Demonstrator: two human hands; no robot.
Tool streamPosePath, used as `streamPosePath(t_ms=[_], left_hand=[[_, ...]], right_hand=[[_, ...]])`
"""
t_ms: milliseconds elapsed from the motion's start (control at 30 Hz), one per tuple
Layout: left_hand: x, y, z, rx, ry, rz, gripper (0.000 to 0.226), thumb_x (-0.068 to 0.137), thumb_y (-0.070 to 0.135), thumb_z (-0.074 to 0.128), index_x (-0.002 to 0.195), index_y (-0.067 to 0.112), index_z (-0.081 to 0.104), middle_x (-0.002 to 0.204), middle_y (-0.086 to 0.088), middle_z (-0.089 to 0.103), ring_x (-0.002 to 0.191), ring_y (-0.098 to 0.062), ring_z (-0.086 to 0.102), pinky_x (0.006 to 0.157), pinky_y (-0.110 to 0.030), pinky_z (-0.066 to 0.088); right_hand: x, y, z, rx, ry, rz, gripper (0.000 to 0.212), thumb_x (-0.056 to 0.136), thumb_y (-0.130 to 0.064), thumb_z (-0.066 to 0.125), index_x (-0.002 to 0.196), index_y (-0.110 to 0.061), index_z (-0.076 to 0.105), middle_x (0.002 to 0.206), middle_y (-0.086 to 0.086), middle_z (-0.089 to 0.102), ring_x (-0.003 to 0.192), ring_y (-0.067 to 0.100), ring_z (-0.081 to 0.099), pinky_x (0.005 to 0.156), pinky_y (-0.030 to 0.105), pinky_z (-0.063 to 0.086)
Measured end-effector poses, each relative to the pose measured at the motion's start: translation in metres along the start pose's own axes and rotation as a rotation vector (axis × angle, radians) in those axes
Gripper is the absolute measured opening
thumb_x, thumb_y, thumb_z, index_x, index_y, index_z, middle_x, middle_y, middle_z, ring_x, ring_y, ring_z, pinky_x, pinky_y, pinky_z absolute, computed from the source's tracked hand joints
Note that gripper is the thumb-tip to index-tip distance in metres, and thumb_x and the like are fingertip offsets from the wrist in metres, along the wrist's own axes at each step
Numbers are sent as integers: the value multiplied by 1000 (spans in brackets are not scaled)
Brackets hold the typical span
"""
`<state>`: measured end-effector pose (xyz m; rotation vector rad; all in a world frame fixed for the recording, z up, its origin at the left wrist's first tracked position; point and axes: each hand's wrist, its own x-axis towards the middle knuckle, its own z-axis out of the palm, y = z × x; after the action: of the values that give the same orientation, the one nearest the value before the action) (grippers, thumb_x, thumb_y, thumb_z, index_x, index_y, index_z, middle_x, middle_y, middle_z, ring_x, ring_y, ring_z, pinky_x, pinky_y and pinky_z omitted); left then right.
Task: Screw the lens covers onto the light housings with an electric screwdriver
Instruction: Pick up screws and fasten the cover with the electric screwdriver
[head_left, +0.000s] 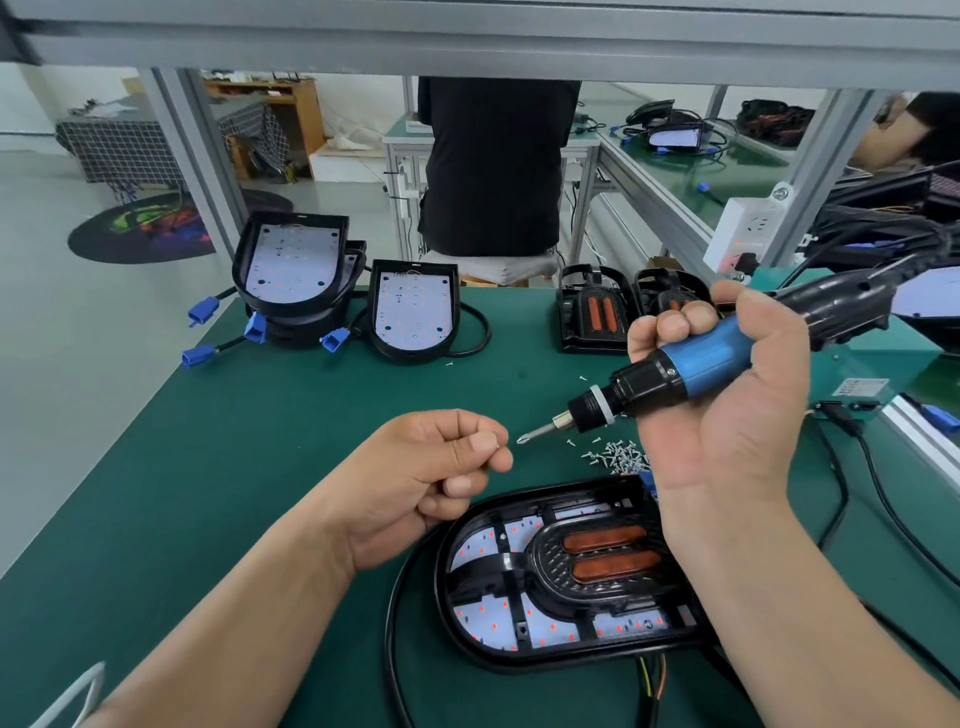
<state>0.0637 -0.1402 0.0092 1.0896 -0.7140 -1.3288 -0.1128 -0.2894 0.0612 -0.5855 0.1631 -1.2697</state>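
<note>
Closest to you, the light housing (519, 629) lies flat on the green mat (234, 441), its black lens cover (587, 582) with two orange strips seated in it; your right forearm crosses the housing's right end and hides it; a black cable (397, 597) curves round its left side. Your left hand (441, 467) hovers just above the housing's left rim, fingers curled, thumb and forefinger pinching what looks like a small screw (497, 445). Your right hand (727, 415) is wrapped tight round the blue electric screwdriver (701, 358), held above the mat with its bit pointing left, the tip just beside that pinch but not touching. A pile of screws (618, 457) sits behind the housing, partly hidden by your right wrist. Farther back on the left stand stacked open housings (293, 270) with blue connectors (200, 312), and another open housing (415, 312) beside them; two covered units (592, 312) stand at back right; a white power strip (743, 234) hangs on the frame; a person in black (493, 166) sits beyond the bench.
</note>
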Motion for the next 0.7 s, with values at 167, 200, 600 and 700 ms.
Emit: streamPosePath(t_ms=[167, 200, 600, 700], left_hand=[[-1, 0, 0, -5, -38, 0, 11, 95, 3, 68, 100, 7, 76, 95, -13, 70, 55, -5, 38, 41, -12, 28], [-1, 1, 0, -1, -43, 0, 11, 94, 3, 68, 100, 7, 77, 96, -12, 70, 55, -5, 37, 41, -12, 28], [-3, 0, 3, 109, 14, 25, 13, 95, -1, 70, 97, 10, 79, 91, -15, 73, 52, -7, 36, 42, -13, 29], [-4, -1, 4, 180, 71, 63, 14, 97, 0, 68, 97, 11, 77, 89, -16, 75, 51, -8, 37, 43, -14, 30]], right_hand=[[-1, 2, 3, -17, -39, -5, 6, 101, -19, 60, 100, -13, 61, 80, 1, 53, 70, 18, 54, 88, 38, 54], [-2, 3, 3, -29, -46, -3, 6, 101, -19, 61, 100, -14, 61, 80, 0, 53, 70, 18, 54, 89, 38, 54], [-2, 8, 0, -116, -127, 38, 9, 103, -25, 64, 104, -16, 61, 81, -1, 57, 73, 16, 58, 91, 39, 54], [1, 9, 0, -156, -90, 59, 30, 94, -40, 75, 103, -16, 59, 81, -1, 58, 74, 17, 59, 92, 39, 55]])
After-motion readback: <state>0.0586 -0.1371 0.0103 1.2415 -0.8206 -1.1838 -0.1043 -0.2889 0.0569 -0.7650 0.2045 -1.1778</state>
